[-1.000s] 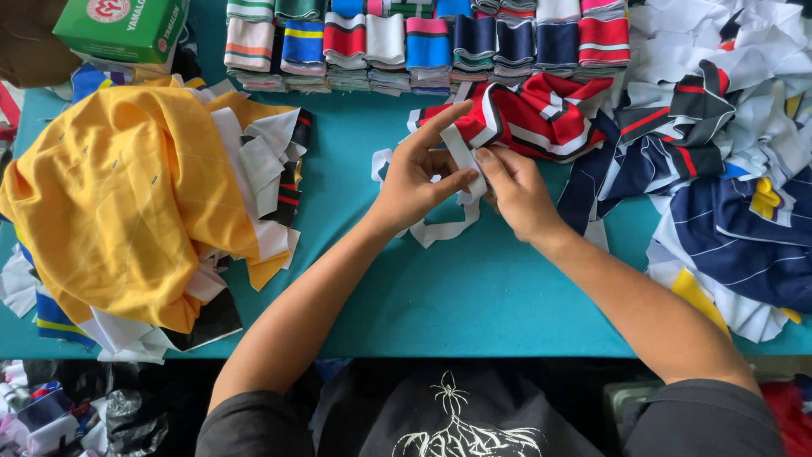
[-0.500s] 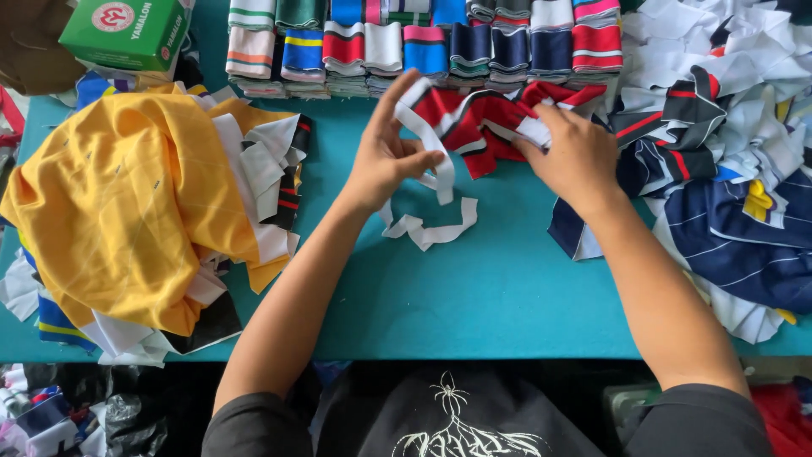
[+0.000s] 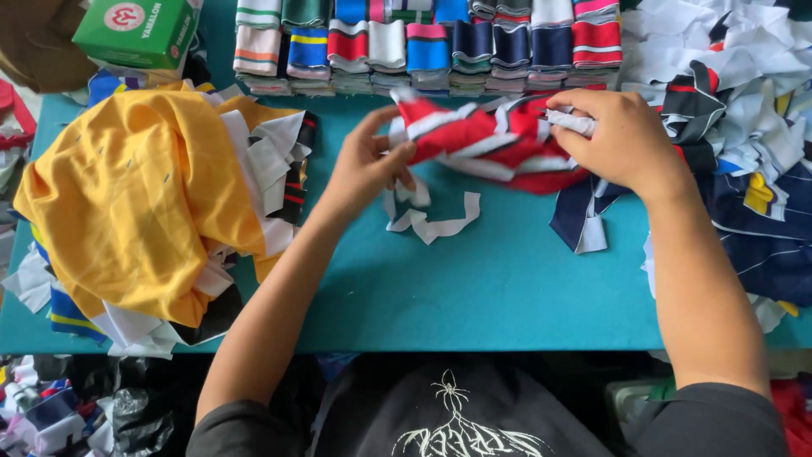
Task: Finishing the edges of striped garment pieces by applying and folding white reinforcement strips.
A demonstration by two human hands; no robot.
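Observation:
A bundle of red knit collar pieces with white stripes (image 3: 486, 144) lies stretched between my two hands over the teal table (image 3: 507, 288). My left hand (image 3: 368, 161) pinches its left end with thumb and fingers. My right hand (image 3: 622, 140) is closed over the right end, where a white strip pokes out. A loose white fabric strip (image 3: 431, 222) curls on the table just below my left hand.
A row of folded striped collar stacks (image 3: 423, 46) lines the far edge. A yellow garment on mixed scraps (image 3: 144, 199) fills the left side. A heap of navy, white and red pieces (image 3: 744, 144) lies at the right. A green box (image 3: 135, 30) sits far left.
My hands have moved apart and toward the far edge, pulling the red striped bundle out lengthwise. The white strip has dropped from my fingers onto the table.

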